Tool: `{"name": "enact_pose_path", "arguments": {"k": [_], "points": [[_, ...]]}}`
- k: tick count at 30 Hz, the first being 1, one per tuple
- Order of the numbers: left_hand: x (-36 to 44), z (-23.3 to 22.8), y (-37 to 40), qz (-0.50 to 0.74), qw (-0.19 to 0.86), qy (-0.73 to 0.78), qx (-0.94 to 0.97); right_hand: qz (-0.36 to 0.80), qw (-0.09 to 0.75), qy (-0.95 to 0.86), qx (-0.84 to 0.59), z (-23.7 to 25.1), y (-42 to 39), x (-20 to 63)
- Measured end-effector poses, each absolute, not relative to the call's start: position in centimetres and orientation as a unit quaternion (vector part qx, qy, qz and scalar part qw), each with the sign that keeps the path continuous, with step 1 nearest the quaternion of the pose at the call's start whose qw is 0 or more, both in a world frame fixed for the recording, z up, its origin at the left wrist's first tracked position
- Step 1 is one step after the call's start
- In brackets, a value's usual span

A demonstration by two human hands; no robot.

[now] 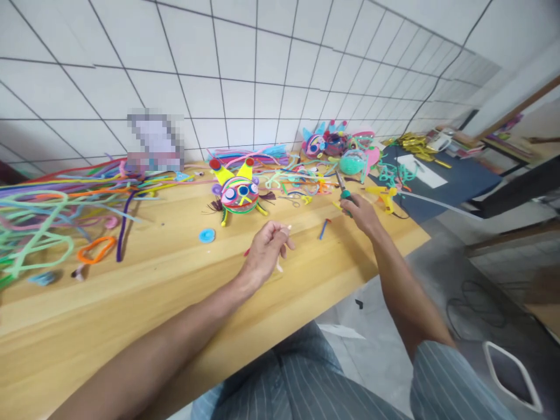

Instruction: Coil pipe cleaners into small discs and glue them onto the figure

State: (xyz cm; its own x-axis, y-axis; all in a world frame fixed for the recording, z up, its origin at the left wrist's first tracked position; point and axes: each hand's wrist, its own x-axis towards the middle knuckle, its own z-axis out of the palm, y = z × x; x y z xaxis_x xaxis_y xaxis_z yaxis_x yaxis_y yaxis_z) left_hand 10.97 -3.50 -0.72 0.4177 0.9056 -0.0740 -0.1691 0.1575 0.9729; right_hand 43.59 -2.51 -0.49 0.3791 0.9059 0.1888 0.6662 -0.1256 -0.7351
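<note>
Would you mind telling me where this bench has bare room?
Bare wood lies between the left hand, the orange loop and the near edge of the bench. The back is crowded with pipe cleaners around the striped figure.

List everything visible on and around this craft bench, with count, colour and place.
wooden table: one, light wood, fills the left and centre
loose pipe cleaners: a heap, too many to count, mixed colours, far left
orange loop: one, orange, left of centre
blue disc: one, light blue, centre
pipe-cleaner creature: one, multicoloured with yellow horns, centre back
finished figures: a cluster, pink, blue and teal, back right by the wall
glue gun: one, yellow, right edge of the table
dark mat: one, navy, far right
left hand: pinches a thin pale stick
right hand: grips a green-handled tool
</note>
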Motion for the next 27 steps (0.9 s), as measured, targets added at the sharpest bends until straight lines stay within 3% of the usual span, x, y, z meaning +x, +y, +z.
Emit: {"name": "enact_pose_path", "arguments": {"k": [3,8,10,16,27], "points": [[11.2,-1.0,-3.3,0.393,0.709,0.355,0.466,0.169,0.39,-0.519,-0.742,0.1,-2.9,44.1],[10.9,-1.0,-2.6,0.404,0.731,0.363,0.413,0.331,0.461,-0.498,-0.655,0.0,-4.6,42.3],[10.7,-1.0,-2.3,0.407,0.736,0.361,0.404,0.293,0.418,-0.537,-0.671,-0.1,-4.8,41.5],[10.8,-1.3,-2.1,0.41,0.752,0.342,0.387,0.033,0.25,-0.613,-0.748,-1.1,-4.5,42.7],[10.9,-2.2,-1.8,0.413,0.73,0.361,0.408,-0.031,0.261,-0.553,-0.791,-3.6,-9.7,51.0]]}}
